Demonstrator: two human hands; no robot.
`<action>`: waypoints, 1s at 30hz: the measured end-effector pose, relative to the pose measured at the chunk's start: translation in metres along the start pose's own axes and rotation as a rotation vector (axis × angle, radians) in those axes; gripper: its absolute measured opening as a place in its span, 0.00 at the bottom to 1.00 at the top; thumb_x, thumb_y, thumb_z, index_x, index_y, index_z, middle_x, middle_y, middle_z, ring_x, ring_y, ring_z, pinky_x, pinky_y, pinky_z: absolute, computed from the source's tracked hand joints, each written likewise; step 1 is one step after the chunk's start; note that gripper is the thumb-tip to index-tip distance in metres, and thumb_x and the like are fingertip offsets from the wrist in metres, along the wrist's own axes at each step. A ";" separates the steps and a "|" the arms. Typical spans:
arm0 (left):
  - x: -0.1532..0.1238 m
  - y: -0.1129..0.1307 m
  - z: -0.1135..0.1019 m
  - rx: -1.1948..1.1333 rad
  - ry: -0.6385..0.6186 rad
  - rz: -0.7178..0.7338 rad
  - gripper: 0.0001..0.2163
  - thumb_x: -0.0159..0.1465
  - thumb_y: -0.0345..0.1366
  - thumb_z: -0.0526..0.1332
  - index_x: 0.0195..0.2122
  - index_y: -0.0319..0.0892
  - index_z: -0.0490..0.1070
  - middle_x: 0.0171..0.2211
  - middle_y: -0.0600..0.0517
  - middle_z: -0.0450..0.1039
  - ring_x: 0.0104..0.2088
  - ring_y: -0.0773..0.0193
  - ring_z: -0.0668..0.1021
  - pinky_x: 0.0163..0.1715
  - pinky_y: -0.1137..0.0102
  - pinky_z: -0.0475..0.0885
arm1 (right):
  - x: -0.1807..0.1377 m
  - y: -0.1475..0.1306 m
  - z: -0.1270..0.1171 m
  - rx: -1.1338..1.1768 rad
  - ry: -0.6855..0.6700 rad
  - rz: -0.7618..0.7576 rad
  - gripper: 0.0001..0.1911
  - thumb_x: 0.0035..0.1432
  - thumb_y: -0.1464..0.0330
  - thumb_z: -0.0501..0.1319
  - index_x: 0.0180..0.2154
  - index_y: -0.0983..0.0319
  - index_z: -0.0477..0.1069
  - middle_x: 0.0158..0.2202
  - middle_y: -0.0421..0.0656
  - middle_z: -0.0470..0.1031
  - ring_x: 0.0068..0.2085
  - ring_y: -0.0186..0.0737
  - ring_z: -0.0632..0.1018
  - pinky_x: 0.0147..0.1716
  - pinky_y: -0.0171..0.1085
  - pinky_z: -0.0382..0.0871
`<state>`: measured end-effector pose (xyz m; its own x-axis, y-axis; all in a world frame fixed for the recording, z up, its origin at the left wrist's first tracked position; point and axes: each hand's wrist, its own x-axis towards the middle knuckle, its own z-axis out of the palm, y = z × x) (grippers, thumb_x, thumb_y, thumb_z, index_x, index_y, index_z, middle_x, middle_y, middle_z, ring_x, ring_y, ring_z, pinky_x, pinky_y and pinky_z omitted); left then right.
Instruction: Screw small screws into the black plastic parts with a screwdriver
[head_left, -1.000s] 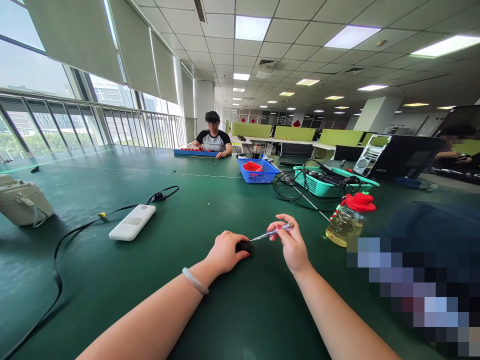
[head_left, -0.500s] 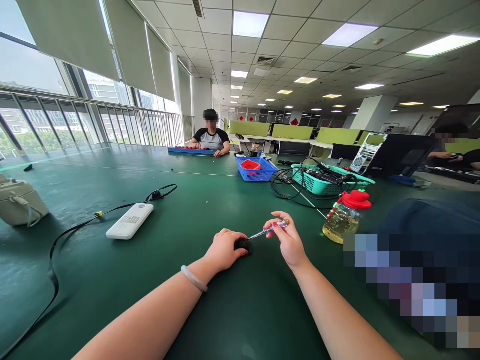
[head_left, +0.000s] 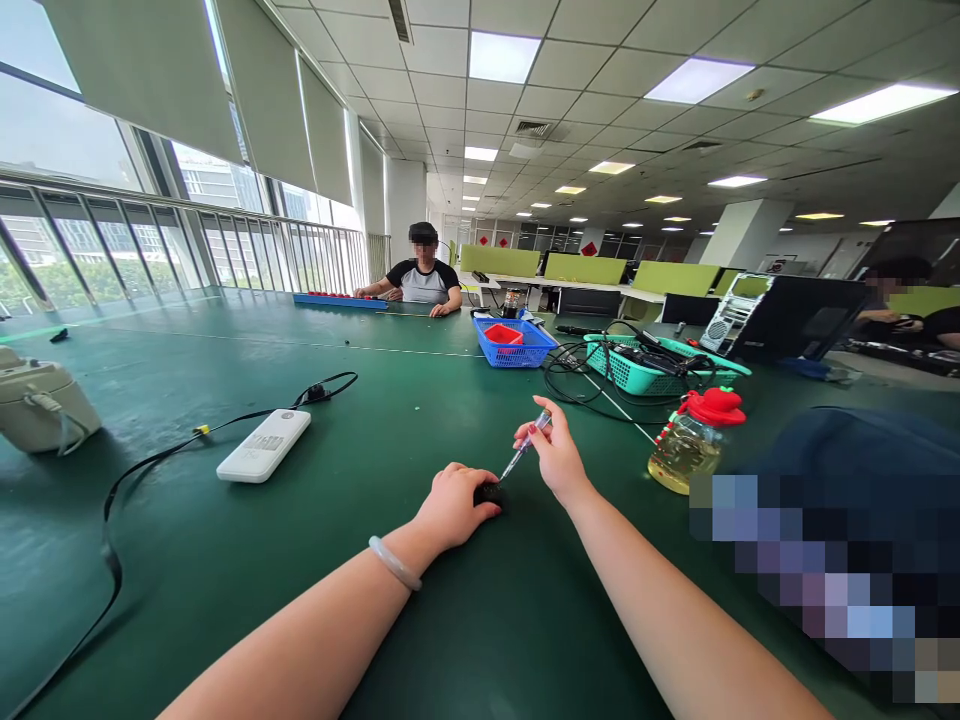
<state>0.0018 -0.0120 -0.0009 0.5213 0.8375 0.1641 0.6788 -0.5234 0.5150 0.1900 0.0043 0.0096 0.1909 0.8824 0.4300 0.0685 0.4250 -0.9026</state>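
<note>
My left hand point(head_left: 454, 507) rests on the green tabletop point(head_left: 360, 450), its fingers and thumb closed around a small black object point(head_left: 490, 492) whose kind I cannot make out. In my right hand point(head_left: 559, 460) is a slim screwdriver point(head_left: 528, 441) with a clear purplish handle, gripped between thumb and fingers. The screwdriver slants down to the left, and its tip meets or nearly meets the upper edge of the black object. A pale bangle point(head_left: 395, 563) circles my left wrist.
A white power bank point(head_left: 264, 446) and a black cable point(head_left: 142, 461) lie to the left. At right stands a glass bottle point(head_left: 684, 457) with a red lid. Behind are a blue basket point(head_left: 516, 355) and a teal basket point(head_left: 637, 377) of cables. Across the table sits a person point(head_left: 422, 275).
My right hand has shifted a little left and turned the screwdriver steeper over the black object. Across the table, the person's blue tray has slid left.
</note>
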 end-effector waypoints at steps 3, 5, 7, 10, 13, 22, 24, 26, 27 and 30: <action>-0.001 0.002 -0.001 0.000 -0.004 -0.011 0.16 0.58 0.39 0.67 0.48 0.49 0.75 0.45 0.50 0.78 0.52 0.52 0.72 0.56 0.57 0.65 | -0.001 0.007 -0.003 0.095 0.047 0.022 0.28 0.57 0.59 0.61 0.56 0.57 0.58 0.27 0.35 0.73 0.29 0.38 0.76 0.41 0.46 0.72; -0.001 0.003 -0.002 0.002 -0.008 -0.013 0.16 0.58 0.39 0.67 0.48 0.49 0.75 0.45 0.50 0.78 0.52 0.52 0.72 0.56 0.57 0.65 | -0.004 0.009 -0.005 0.134 0.068 0.021 0.27 0.57 0.60 0.61 0.56 0.57 0.58 0.27 0.35 0.73 0.29 0.39 0.76 0.41 0.47 0.72; 0.000 0.004 -0.002 0.003 -0.009 -0.017 0.16 0.58 0.39 0.67 0.48 0.50 0.75 0.45 0.50 0.77 0.52 0.52 0.71 0.56 0.57 0.65 | -0.007 0.008 -0.008 0.156 0.050 0.015 0.27 0.57 0.60 0.61 0.56 0.56 0.58 0.27 0.35 0.73 0.30 0.39 0.77 0.42 0.47 0.72; 0.000 0.003 -0.002 -0.003 -0.011 -0.023 0.16 0.57 0.39 0.67 0.48 0.51 0.75 0.44 0.51 0.78 0.52 0.52 0.71 0.56 0.57 0.65 | -0.011 0.004 -0.013 0.153 0.010 -0.008 0.26 0.59 0.60 0.61 0.56 0.55 0.59 0.28 0.36 0.74 0.32 0.40 0.78 0.44 0.49 0.72; 0.001 0.003 -0.001 -0.007 -0.014 -0.019 0.16 0.57 0.38 0.67 0.48 0.51 0.75 0.44 0.52 0.78 0.52 0.52 0.71 0.56 0.57 0.65 | -0.013 -0.001 -0.017 0.104 -0.024 -0.051 0.22 0.61 0.59 0.59 0.56 0.55 0.60 0.30 0.38 0.75 0.33 0.41 0.78 0.45 0.49 0.71; 0.000 0.003 0.000 -0.004 -0.002 -0.021 0.17 0.57 0.39 0.67 0.49 0.50 0.75 0.46 0.51 0.77 0.53 0.52 0.71 0.56 0.56 0.65 | -0.021 -0.011 -0.011 -0.106 -0.104 -0.186 0.19 0.66 0.58 0.54 0.57 0.53 0.61 0.33 0.39 0.73 0.36 0.41 0.76 0.47 0.48 0.68; 0.000 0.003 -0.001 -0.001 -0.002 -0.019 0.17 0.57 0.39 0.67 0.49 0.50 0.75 0.45 0.51 0.77 0.53 0.52 0.71 0.56 0.56 0.65 | -0.021 -0.010 -0.008 -0.097 -0.083 -0.168 0.21 0.66 0.58 0.55 0.58 0.53 0.59 0.33 0.38 0.73 0.36 0.40 0.76 0.47 0.48 0.68; 0.000 0.003 -0.001 -0.002 -0.001 -0.015 0.17 0.57 0.39 0.67 0.48 0.50 0.75 0.45 0.51 0.77 0.53 0.52 0.71 0.56 0.57 0.65 | -0.020 -0.008 -0.006 -0.041 -0.051 -0.128 0.24 0.65 0.57 0.56 0.59 0.53 0.56 0.32 0.38 0.74 0.35 0.40 0.77 0.46 0.48 0.69; 0.000 0.004 -0.001 -0.004 -0.001 -0.015 0.17 0.57 0.39 0.67 0.49 0.50 0.75 0.45 0.52 0.77 0.53 0.52 0.71 0.56 0.57 0.65 | -0.020 -0.006 -0.006 -0.003 -0.032 -0.104 0.25 0.64 0.57 0.57 0.59 0.53 0.56 0.32 0.37 0.74 0.35 0.40 0.77 0.46 0.48 0.70; 0.000 0.005 -0.002 -0.007 0.000 -0.026 0.18 0.57 0.38 0.67 0.49 0.50 0.74 0.45 0.51 0.77 0.53 0.52 0.72 0.55 0.57 0.66 | -0.018 -0.001 -0.006 0.086 0.021 -0.041 0.25 0.60 0.55 0.60 0.55 0.54 0.57 0.31 0.37 0.75 0.33 0.40 0.79 0.45 0.49 0.71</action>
<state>0.0040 -0.0144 0.0033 0.5036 0.8508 0.1500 0.6886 -0.5002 0.5250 0.1929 -0.0130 0.0030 0.2100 0.8600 0.4650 -0.0074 0.4770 -0.8789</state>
